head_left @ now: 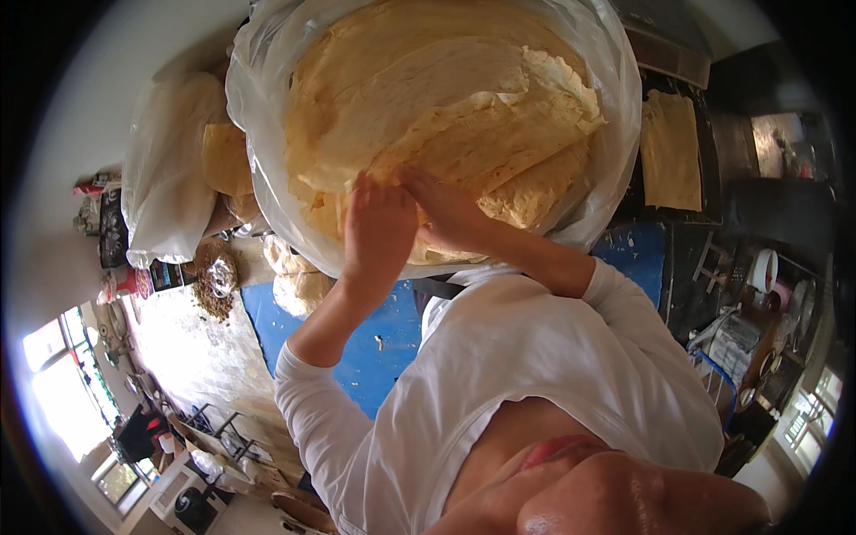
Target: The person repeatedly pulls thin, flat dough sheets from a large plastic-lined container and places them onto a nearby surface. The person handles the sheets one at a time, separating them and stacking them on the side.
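Thin, pale-brown flatbread sheets (428, 73) lie layered and folded inside a large round container lined with a clear plastic bag (612, 134). One folded flatbread sheet (481, 140) has a ragged, torn-looking edge at its far right. At its near left end, my left hand (381, 224) bends its fingers down onto the bread. My right hand (451, 210) reaches in from the right, its fingers close to those of the left and on the same sheet. Shadow and blur partly obscure the fingertips of both hands.
Left of the container stand another plastic bag (170, 167) and a brown piece (226, 160) that looks like bread. Wrapped bundles (294, 277) rest by a blue mat (374, 341). At right, a rectangular sheet (672, 150) lies on a dark surface, with a metal-framed rack (725, 348) beyond.
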Demonstrator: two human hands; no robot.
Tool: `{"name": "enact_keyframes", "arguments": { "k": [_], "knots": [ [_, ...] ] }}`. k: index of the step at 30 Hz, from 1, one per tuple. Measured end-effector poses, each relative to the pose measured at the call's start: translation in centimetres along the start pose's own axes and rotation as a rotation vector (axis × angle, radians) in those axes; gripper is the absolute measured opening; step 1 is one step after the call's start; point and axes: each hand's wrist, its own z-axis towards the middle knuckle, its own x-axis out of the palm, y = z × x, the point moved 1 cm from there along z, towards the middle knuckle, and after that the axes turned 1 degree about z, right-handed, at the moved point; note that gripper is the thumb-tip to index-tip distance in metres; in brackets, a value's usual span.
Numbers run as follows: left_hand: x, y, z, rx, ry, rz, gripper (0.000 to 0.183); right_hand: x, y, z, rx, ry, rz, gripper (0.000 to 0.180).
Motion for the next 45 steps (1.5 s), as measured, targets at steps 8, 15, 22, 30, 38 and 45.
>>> {"name": "enact_keyframes", "arguments": {
  "k": [8,15,22,30,38,45],
  "knots": [
    [2.3,-2.7,9.5,-0.073,-0.386,-0.756,0.058,-1.1,-2.9,-2.0,0.702,-0.635,1.642,0.043],
    [6.8,-5.8,10.8,-0.090,-0.306,-0.688,0.065,-8.9,-2.6,-6.1,0.637,-0.039,1.210,0.029],
    [8.4,-2.4,13.1,-0.185,-0.294,-0.578,0.061,-11.7,-7.1,-3.5,0.030,-0.153,-0.543,0.045],
    [8.2,-2.8,12.1,-0.495,-0.544,-0.747,0.054,-12.1,-10.6,-4.3,0.187,-0.229,-0.009,0.046],
    [2.4,-9.0,9.8,-0.104,-0.455,-0.998,0.032,-13.3,-13.2,-4.6,0.273,-0.636,0.373,0.028],
    [5.8,-7.2,0.1,-0.770,-0.764,-2.080,0.020,-13.4,-12.9,-4.3,0.214,-0.590,0.054,0.029]
  ]
}}
